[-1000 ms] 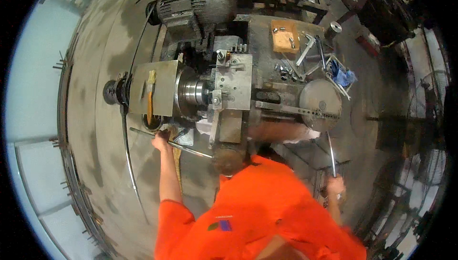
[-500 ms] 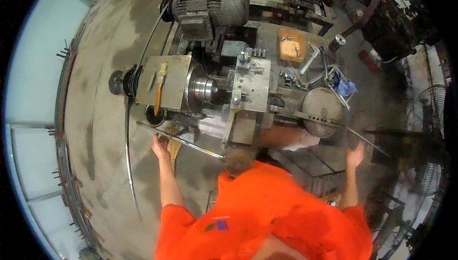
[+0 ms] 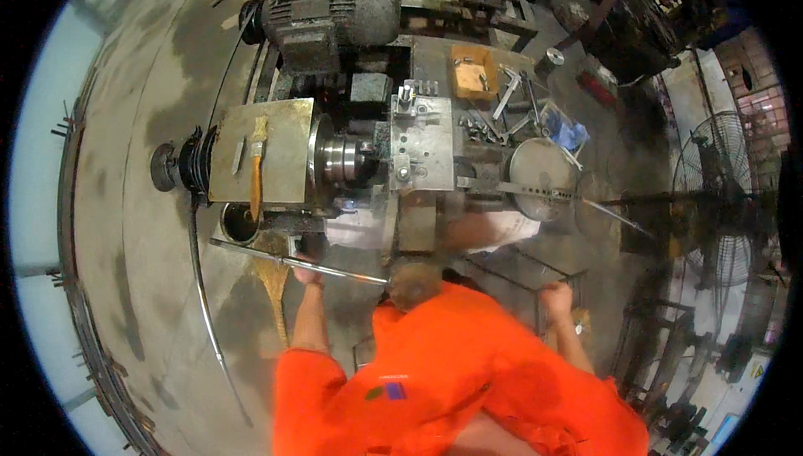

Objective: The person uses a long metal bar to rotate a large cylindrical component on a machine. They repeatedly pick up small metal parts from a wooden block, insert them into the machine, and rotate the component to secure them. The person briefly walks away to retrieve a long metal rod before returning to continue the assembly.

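Observation:
My left hand (image 3: 308, 271) is beside a long shiny metal lever (image 3: 345, 274), which slants in front of the machine. The lever crosses in front of its fingers, so their hold is hidden. My right hand (image 3: 555, 298) is curled near a dark thin metal frame (image 3: 525, 290); whatever sits in its fingers, if anything, is too blurred to name. Ahead is a lathe-like machine with a shiny round spindle (image 3: 341, 159) and a bolted steel block (image 3: 422, 142). On a flat metal plate (image 3: 288, 151) at its left lies a wooden-handled brush (image 3: 257, 173).
A handwheel disc (image 3: 542, 173) stands at the right with a rod sticking outward. Behind it are an orange tray (image 3: 473, 71), loose wrenches (image 3: 508, 92) and a blue rag (image 3: 569, 134). A big motor (image 3: 368, 8) is at the back. A straw broom (image 3: 273, 284) lies near my left arm.
The view has shifted, and the machine appears farther left. My right hand has come inward and down from beside the handwheel rod, and its fingers have curled. My left hand has moved rightward along the lever.

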A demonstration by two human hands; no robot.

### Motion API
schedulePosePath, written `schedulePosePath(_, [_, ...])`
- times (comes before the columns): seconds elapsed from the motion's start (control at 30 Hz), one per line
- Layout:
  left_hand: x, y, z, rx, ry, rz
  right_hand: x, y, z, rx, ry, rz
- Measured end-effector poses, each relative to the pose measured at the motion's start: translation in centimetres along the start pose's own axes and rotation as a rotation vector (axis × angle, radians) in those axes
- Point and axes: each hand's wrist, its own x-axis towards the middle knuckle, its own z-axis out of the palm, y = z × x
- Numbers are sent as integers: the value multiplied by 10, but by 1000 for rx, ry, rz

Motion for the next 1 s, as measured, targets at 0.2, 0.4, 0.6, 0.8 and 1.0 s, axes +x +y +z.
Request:
schedulePosePath(0.2, [33,-5,-55,99,-334,257,38,-50,-41,34,-8,11])
schedulePosePath(0.4, [19,-43,-25,144,-330,122,104,-232,-83,317,-8,-429])
schedulePosePath(0.6, [23,-36,-238,-315,4,-248,99,-404,-58,352,-134,-978])
schedulePosePath(0.8, [-72,-185,-313,-109,186,-565,110,-471,-6,46,-199,-1081])
schedulePosePath(1.0, [-173,-141,-239,3,342,-1013,114,-474,0,-30,-294,-1078])
